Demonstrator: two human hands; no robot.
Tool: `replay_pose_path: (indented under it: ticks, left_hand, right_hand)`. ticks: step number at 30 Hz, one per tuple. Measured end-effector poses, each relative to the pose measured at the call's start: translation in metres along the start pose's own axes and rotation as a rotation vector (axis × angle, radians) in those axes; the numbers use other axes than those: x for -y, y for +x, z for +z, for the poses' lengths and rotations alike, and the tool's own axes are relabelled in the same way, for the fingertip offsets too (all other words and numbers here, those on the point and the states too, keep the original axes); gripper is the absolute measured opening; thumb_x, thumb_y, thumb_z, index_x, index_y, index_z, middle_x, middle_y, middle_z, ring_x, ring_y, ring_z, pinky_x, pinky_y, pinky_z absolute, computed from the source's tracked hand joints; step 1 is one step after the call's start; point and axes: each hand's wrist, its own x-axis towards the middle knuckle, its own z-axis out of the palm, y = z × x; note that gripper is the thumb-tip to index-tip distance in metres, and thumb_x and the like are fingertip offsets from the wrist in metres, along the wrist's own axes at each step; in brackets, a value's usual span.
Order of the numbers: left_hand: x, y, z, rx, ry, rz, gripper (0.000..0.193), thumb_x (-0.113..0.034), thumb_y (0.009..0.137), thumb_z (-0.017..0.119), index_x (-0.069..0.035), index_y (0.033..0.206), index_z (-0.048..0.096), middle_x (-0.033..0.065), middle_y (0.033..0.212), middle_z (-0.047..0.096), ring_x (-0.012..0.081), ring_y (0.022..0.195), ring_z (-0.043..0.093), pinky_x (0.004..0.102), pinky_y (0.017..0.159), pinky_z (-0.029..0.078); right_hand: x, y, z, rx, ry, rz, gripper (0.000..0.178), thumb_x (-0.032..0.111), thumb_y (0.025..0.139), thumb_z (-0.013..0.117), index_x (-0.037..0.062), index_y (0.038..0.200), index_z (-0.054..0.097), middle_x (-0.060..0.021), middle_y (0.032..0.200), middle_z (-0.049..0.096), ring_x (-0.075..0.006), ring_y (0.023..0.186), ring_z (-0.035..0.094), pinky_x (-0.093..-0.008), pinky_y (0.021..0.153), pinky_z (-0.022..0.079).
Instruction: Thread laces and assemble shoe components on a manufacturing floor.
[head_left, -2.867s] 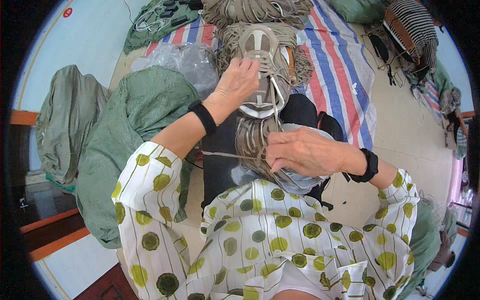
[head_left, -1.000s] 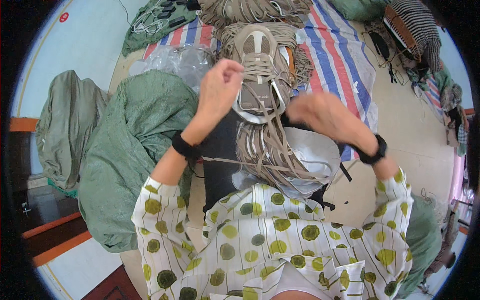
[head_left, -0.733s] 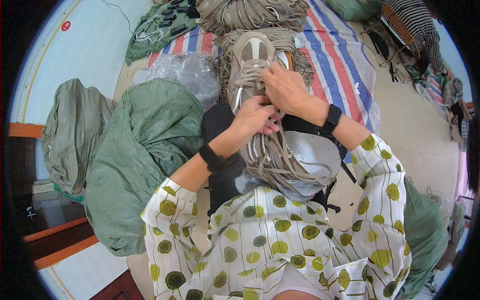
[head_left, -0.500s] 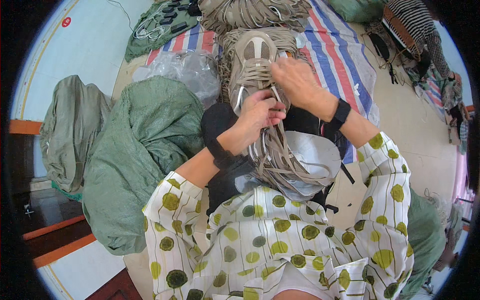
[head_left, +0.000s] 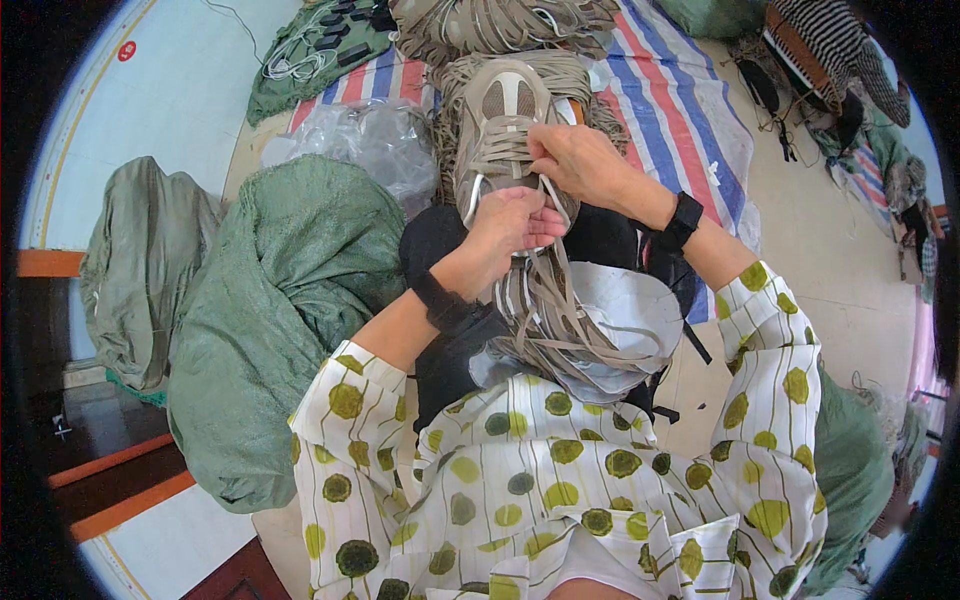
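A beige and taupe shoe upper [head_left: 507, 105], with flat laces crossing its front, lies ahead of me with its toe pointing away. My right hand [head_left: 583, 165] is closed at the right side of the lacing, thumb and forefinger pinching the shoelace [head_left: 503, 150]. Around the upper's opening, at the near end, my left hand [head_left: 513, 228] is closed with curled fingers; they partly cover the tongue and collar. Below the hands, across my lap, rests a stack of similar shoe uppers [head_left: 550, 320] with loose taupe laces hanging over white linings.
A heap of laced uppers [head_left: 465, 28] lies beyond on a striped sheet [head_left: 690, 140]. Left of me are a clear plastic bag [head_left: 365, 145], a full green sack [head_left: 280, 300] and a greyish sack [head_left: 145, 260]. Another green sack [head_left: 850, 470] stands at my right.
My right hand has moved slightly left and closer to the lacing. My left hand has turned a little, its fingers closing near the upper's opening.
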Motion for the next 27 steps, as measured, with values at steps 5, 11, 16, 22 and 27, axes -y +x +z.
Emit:
replay_pose_path:
  ticks: [5, 11, 16, 22, 27]
  left_hand:
    - [-0.004, -0.046, -0.012, 0.332, 0.481, 0.172, 0.019, -0.014, 0.087, 0.047, -0.002, 0.074, 0.056, 0.0033, 0.058, 0.056, 0.0111, 0.046, 0.054, 0.0221, 0.045, 0.043]
    - [-0.018, -0.118, -0.054, 0.390, 0.712, 0.191, 0.018, -0.013, 0.085, 0.049, -0.001, 0.073, 0.055, 0.0016, 0.058, 0.056, 0.0087, 0.047, 0.053, 0.0202, 0.044, 0.040]
    - [-0.039, -0.156, -0.105, 0.256, 0.579, 0.123, 0.016, -0.012, 0.084, 0.051, -0.001, 0.073, 0.055, 0.0014, 0.058, 0.054, 0.0073, 0.046, 0.050, 0.0191, 0.042, 0.038]
    - [-0.020, -0.145, -0.153, 0.345, -0.083, 0.319, 0.013, -0.009, 0.084, 0.051, -0.001, 0.075, 0.056, 0.0005, 0.060, 0.053, 0.0053, 0.047, 0.046, 0.0183, 0.042, 0.035]
    - [0.006, -0.123, -0.154, 0.052, 0.588, 0.112, 0.013, -0.012, 0.087, 0.050, -0.003, 0.080, 0.058, -0.0003, 0.068, 0.056, 0.0048, 0.057, 0.049, 0.0183, 0.052, 0.041]
  right_hand:
    - [-0.016, -0.010, -0.010, -0.065, -0.158, -0.184, 0.011, 0.009, 0.074, 0.056, 0.0025, 0.082, 0.052, -0.0146, 0.075, 0.055, -0.0334, 0.073, 0.055, -0.0410, 0.062, 0.043]
    - [-0.013, -0.011, -0.006, -0.177, -0.146, -0.086, 0.011, 0.007, 0.073, 0.054, 0.0026, 0.083, 0.055, -0.0121, 0.075, 0.056, -0.0303, 0.072, 0.056, -0.0386, 0.061, 0.045]
    - [-0.011, -0.015, 0.005, -0.282, -0.044, 0.068, 0.011, 0.007, 0.076, 0.054, 0.0016, 0.086, 0.056, -0.0094, 0.071, 0.058, -0.0206, 0.059, 0.057, -0.0310, 0.055, 0.045]
    - [-0.012, -0.012, 0.006, -0.209, 0.684, 0.353, 0.008, 0.010, 0.076, 0.058, 0.0025, 0.079, 0.061, -0.0050, 0.069, 0.062, -0.0120, 0.065, 0.061, -0.0247, 0.058, 0.047]
    - [-0.015, -0.018, -0.007, 0.182, 1.158, 0.579, 0.016, 0.015, 0.085, 0.056, 0.0043, 0.097, 0.054, 0.0020, 0.078, 0.056, -0.0031, 0.060, 0.047, -0.0185, 0.057, 0.043]
